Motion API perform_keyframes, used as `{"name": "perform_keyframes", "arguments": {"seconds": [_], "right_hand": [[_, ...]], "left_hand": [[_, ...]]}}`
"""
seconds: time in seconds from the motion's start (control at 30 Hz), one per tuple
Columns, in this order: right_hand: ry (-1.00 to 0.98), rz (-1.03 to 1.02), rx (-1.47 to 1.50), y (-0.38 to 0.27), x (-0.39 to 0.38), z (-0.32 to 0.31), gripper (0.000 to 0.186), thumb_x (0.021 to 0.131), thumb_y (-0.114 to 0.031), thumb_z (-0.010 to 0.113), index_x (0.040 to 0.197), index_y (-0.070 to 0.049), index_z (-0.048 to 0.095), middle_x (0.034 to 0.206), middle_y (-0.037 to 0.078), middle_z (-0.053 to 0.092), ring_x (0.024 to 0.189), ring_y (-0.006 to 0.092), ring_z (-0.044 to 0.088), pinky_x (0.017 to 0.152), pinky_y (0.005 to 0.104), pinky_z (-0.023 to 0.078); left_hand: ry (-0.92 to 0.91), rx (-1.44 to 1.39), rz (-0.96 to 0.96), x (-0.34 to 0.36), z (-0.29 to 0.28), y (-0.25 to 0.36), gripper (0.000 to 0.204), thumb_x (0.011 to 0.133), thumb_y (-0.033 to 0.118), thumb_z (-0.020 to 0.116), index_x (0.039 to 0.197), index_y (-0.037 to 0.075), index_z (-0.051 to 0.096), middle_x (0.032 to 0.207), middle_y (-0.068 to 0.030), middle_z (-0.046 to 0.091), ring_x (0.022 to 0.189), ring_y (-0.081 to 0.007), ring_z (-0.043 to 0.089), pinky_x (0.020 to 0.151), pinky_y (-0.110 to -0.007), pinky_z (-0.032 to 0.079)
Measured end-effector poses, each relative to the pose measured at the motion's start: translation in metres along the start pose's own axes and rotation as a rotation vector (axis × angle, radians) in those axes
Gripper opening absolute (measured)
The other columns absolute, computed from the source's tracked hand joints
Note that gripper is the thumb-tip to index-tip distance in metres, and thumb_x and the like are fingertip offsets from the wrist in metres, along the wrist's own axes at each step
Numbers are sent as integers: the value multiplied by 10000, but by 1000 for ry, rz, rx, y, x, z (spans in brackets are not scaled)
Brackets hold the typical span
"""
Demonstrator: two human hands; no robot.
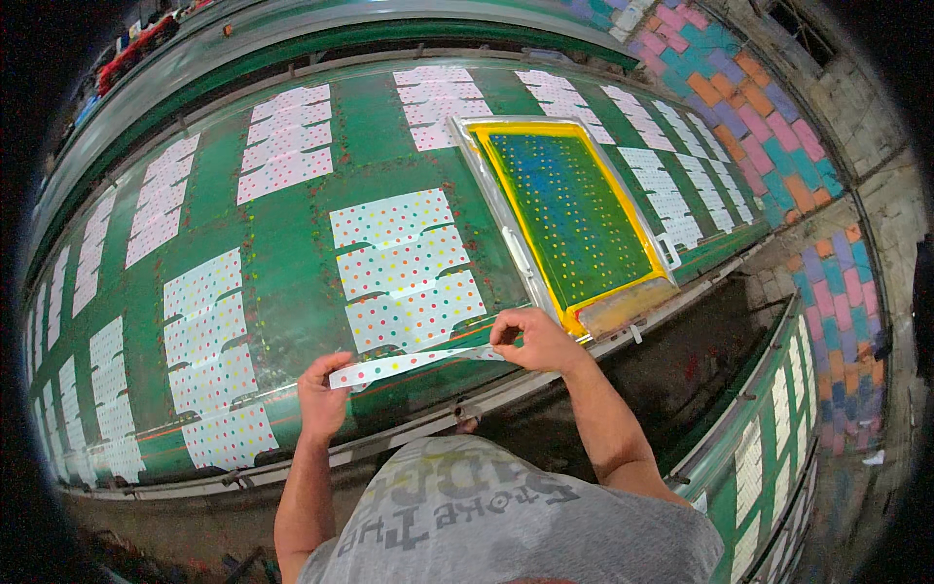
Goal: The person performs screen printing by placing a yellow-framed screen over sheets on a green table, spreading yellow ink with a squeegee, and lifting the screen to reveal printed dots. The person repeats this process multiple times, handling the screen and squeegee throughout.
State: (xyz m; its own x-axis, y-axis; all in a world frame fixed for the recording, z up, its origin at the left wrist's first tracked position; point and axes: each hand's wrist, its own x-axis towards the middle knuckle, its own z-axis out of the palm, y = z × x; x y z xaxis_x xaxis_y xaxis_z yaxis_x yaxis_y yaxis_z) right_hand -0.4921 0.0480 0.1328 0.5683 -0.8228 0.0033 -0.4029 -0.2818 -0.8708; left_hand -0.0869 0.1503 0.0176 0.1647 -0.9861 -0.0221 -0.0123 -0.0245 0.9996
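Observation:
My left hand (321, 394) and my right hand (533, 339) are each closed on an end of a white fabric piece (394, 368) with coloured polka dots. It is drawn out between them like a narrow strip, above the near edge of the green printing table (297, 229). Just beyond it lie more dotted white pieces (404, 248), flat on the table. To the right of these rests a screen-printing frame (574, 209), with a metal rim, a yellow border and a dotted blue-green mesh. My right hand is close to its near end.
Rows of pink-dotted pieces (289, 136) run along the table's far side. Further dotted pieces (216, 360) lie at left. A metal rail (389, 428) edges the table in front of me. Another green table (749, 496) stands at lower right, beside coloured paving (778, 127).

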Motion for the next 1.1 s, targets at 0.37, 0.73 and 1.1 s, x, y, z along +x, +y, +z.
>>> {"name": "perform_keyframes", "arguments": {"seconds": [0.37,0.73,1.1], "right_hand": [[-174,75,146,96,-19,-10,118,907,-100,794,1009,-39,793,886,109,776,815,201,737,766,351,588],[-79,-9,-328,134,7,23,220,961,-123,703,1164,-80,774,1173,151,716,1088,386,717,945,495,600],[10,-185,-378,89,-48,-39,171,952,-100,750,1119,-68,740,1112,105,685,1023,358,725,874,469,611]], "left_hand": [[318,-86,-250,-57,77,-4,581,787,-153,573,1320,-4,754,1054,-16,687,898,-116,642,830,-270,530],[509,548,-118,-40,37,-61,408,995,27,740,1399,-2,683,1182,-96,742,996,-142,692,828,-318,585],[543,367,218,55,116,-28,251,1030,-4,708,1277,11,749,1182,-104,772,1033,-178,742,907,-327,597]]}}
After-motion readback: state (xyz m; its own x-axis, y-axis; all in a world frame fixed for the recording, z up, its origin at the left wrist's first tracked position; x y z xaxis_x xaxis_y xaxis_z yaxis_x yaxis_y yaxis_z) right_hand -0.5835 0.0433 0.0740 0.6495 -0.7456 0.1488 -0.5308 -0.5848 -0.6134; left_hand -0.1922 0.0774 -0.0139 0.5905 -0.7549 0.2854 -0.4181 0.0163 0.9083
